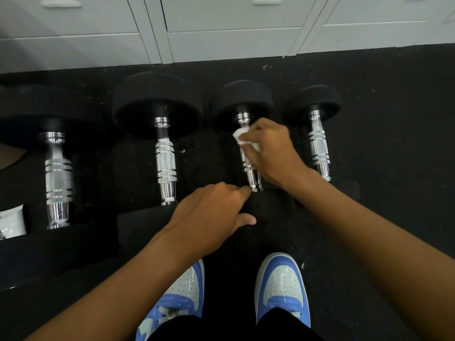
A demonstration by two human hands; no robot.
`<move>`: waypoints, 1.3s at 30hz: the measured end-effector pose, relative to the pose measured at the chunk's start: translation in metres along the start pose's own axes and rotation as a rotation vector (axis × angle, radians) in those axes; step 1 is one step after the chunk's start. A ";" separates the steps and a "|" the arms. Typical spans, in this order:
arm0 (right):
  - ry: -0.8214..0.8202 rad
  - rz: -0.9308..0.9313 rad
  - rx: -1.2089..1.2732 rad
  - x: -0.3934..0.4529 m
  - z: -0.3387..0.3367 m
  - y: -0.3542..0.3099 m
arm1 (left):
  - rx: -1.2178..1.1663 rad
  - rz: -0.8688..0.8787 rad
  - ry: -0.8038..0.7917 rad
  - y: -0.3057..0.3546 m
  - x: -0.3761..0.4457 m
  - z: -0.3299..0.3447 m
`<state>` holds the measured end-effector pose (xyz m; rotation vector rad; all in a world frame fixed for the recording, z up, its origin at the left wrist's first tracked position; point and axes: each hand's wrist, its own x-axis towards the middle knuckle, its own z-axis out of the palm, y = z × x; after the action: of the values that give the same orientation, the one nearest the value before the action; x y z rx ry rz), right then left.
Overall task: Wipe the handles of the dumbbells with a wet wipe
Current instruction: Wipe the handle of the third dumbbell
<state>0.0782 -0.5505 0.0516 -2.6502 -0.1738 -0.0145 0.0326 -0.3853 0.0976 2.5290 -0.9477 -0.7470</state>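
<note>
**Fingers wrapped round the third handle, wipe in place**

Your right hand (269, 150) has its fingers curled round the handle of the third dumbbell (246, 143) from the left, pinching the white wet wipe (242, 139) against the upper part of the chrome bar, just below the far weight. Your left hand (216, 210) rests on the near black weight of that same dumbbell, fingers bent over its top edge and thumb out at the side, steadying it against the floor (381, 119).

Four dumbbells lie in a row in front of the grey cabinets (221, 33), handles pointing toward you. You're working on the third; the lower stretch of its bar, near your left fingertips, shows bare below the wipe, so that part looks not yet covered in this pass.

Nothing here proves which of the others are done. The first dumbbell (59, 178), the second dumbbell (166, 161) and the fourth dumbbell (318, 148) all have shiny handles with no clear wet trace. Judging from a left-to-right order, you'd be past halfway, with the fourth handle left, but that's a guess.

A white packet (11, 221) sits at the left edge, possibly the wipes pack.
</note>
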 end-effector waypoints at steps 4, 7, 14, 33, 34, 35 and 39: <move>0.108 0.174 0.018 0.028 0.002 0.016 | -0.011 -0.002 0.002 0.001 0.000 -0.001; 0.078 0.091 0.000 0.027 0.008 0.005 | 0.005 0.000 -0.012 0.001 0.001 -0.001; 0.080 0.099 0.026 0.017 0.001 0.011 | 0.014 -0.001 -0.002 0.000 0.000 0.000; -0.073 -0.059 0.048 -0.009 -0.007 0.008 | 0.031 0.007 -0.012 -0.002 0.000 0.002; -0.055 -0.020 0.044 -0.003 -0.011 0.011 | 0.028 0.007 -0.013 -0.001 0.000 0.002; -0.039 0.009 0.031 0.005 -0.011 0.014 | 0.022 0.007 -0.012 -0.001 0.000 0.001; -0.089 -0.052 -0.029 0.021 -0.001 0.005 | 0.006 0.004 -0.014 0.000 0.000 0.000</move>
<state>0.0997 -0.5526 0.0514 -2.6762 -0.2736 0.0841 0.0328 -0.3852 0.0978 2.5298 -0.9609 -0.7632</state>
